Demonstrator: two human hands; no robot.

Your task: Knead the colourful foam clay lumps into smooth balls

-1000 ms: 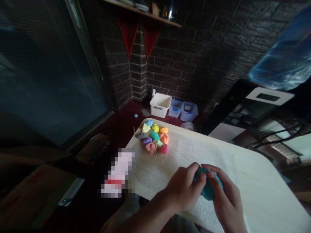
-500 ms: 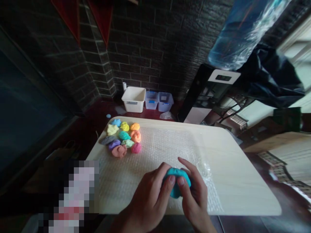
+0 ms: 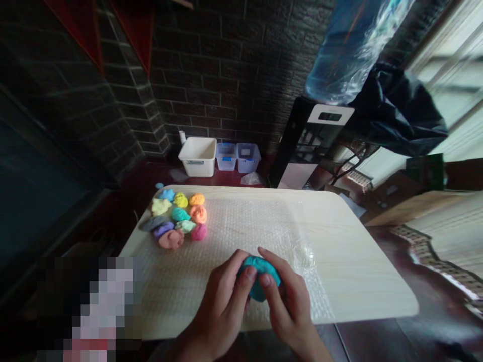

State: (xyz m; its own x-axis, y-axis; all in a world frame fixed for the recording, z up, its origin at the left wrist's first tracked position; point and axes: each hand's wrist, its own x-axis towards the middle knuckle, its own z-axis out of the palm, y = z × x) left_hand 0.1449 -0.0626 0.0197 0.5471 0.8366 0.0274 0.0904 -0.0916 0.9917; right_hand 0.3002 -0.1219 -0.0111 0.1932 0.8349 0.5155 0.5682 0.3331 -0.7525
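A lump of teal modelling clay (image 3: 260, 289) is gripped between my two hands above the near part of the table. My left hand (image 3: 226, 296) wraps its left side, with the thumb pressed on the face towards me. On the other side my right hand (image 3: 289, 296) holds it the same way, thumb beside thumb. The fingers behind the clay are mostly hidden. Several more clay lumps lie grouped at the table's far left, among them a pink lump (image 3: 198, 232), a reddish-brown lump (image 3: 171, 240), a green lump (image 3: 180, 214) and an orange lump (image 3: 196, 199).
Bubble wrap (image 3: 241, 226) covers much of the pale wooden table (image 3: 362, 271). On the floor beyond stand a white bin (image 3: 198, 161) and two clear plastic boxes (image 3: 247, 160). A water dispenser (image 3: 302, 141) stands behind the table's far edge.
The view has shifted, so most things appear further left. Both hands still hold the teal clay; my right fingers have closed in nearer to it, and the thumbs have moved slightly.
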